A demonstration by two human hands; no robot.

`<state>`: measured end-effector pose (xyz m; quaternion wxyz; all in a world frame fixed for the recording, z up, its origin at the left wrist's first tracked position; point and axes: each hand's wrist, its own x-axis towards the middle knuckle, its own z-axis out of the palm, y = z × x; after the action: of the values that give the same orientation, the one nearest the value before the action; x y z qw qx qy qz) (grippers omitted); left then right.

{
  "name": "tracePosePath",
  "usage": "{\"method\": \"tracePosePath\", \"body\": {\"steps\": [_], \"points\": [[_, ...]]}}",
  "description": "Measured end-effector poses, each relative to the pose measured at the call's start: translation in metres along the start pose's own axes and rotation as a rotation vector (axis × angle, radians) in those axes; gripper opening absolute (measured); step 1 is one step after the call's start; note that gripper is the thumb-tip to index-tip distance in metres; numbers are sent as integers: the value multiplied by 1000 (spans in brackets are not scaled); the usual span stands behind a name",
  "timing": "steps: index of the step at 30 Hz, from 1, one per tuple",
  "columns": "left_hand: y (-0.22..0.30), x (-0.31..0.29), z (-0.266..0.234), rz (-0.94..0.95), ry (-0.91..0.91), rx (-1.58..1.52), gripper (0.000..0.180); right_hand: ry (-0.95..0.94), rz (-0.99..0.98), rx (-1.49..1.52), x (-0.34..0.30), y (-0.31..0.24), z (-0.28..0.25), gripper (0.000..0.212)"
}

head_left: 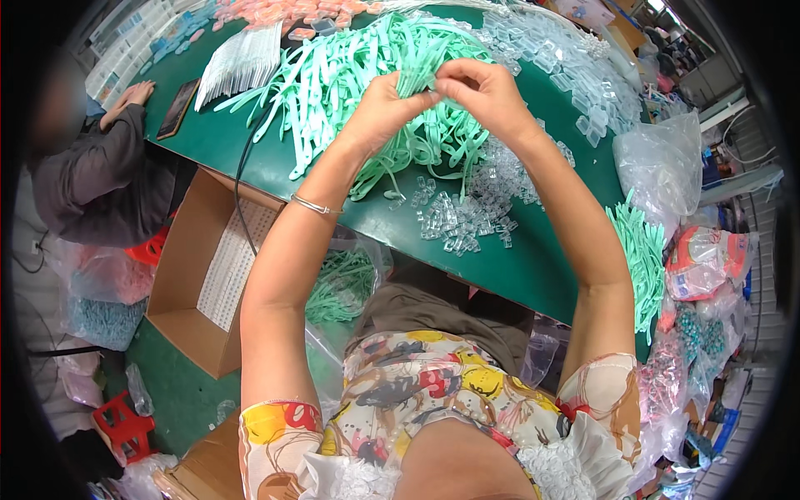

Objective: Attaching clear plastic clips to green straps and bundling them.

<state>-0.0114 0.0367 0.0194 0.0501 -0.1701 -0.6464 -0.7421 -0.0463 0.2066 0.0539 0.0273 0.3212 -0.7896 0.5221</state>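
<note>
Above a heap of mint-green plastic strips (333, 75) on the table, my left hand (385, 108) is closed round a bunch of the same strips (419, 73), held upright. Against the right side of this bunch, my right hand (487, 96) has thumb and forefinger pinched together. What the right fingertips grip, if anything, is too small to tell. Below my hands lie loose strips and a scatter of small clear plastic clips (467, 221). A wider spread of clear plastic pieces (587, 87) covers the table's far right.
A green table (533, 271) stands before me. At left are a stack of white cards (242, 62), a phone (177, 108) and a seated person's hands (129, 102). A black cable (240, 175) crosses the edge above a cardboard box (187, 283). Plastic bags (662, 162) crowd the right side.
</note>
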Motion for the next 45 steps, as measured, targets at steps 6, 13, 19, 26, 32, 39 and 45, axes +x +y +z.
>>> {"method": "tracePosePath", "body": {"steps": [6,13,19,26,32,39,45], "points": [[-13,7,-22,-54,125,-220,25,55,153,-450,-21,59,-44,28],[-24,8,-39,16,239,-658,14,94,337,-493,-43,93,-23,41],[-14,7,-32,-78,185,-361,19,161,460,-423,-35,92,-17,32],[-12,26,-2,-325,25,-59,22,318,217,-370,-48,49,17,13],[-21,38,9,-352,-2,-2,20,293,53,-394,-42,56,11,16],[-28,43,5,-376,-8,-103,23,282,341,-800,-17,93,-23,34],[-32,43,6,-364,-20,-146,21,370,335,242,-29,95,-29,23]]}}
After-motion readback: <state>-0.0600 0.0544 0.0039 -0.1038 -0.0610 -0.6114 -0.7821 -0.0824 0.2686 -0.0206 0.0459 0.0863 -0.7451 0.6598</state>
